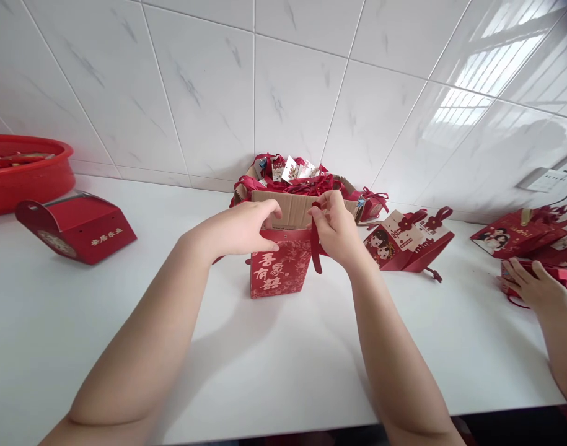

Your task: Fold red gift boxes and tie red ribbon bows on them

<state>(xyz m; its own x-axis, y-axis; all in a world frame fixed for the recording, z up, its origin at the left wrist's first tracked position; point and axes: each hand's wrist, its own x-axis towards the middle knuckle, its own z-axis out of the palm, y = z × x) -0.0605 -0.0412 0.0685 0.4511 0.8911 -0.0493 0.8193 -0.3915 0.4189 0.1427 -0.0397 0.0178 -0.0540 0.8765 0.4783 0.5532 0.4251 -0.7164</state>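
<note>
A red gift box with pale gold lettering stands upright on the white table in front of me. My left hand is at its upper left, the thumb against the front near the top edge. The fingers curve above the box, with a gap between them and the thumb. At the box's upper right, my right hand pinches a dark red ribbon, whose end hangs down past the side. What the right hand's lower fingers touch is hidden.
Behind stands a cardboard box full of red ribboned favours. An open-flapped red box and a red basin are at left. Decorated gift boxes stand at right. Another person's hand rests on a red package at far right.
</note>
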